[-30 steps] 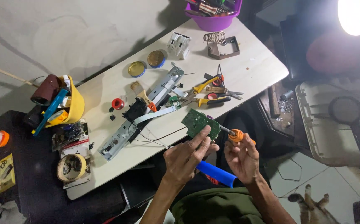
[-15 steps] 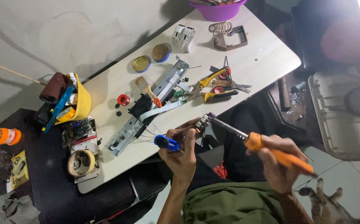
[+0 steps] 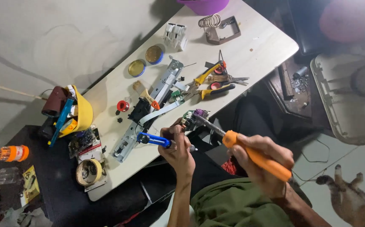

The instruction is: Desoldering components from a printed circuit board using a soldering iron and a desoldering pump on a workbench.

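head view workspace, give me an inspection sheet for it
surface: pale wooden table, crowded, beside a dark side table
job's things: small green circuit board held up by the left hand, which also holds a blue-handled tool; orange-handled soldering iron in the right hand, tip at the board
clutter: yellow pliers, two round tins, metal rails, tape roll, yellow helmet
fingers: both hands closed around their tools
cables: white flat ribbon on the table; thin wire on the floor
surroundings: tiled floor, cat lower right
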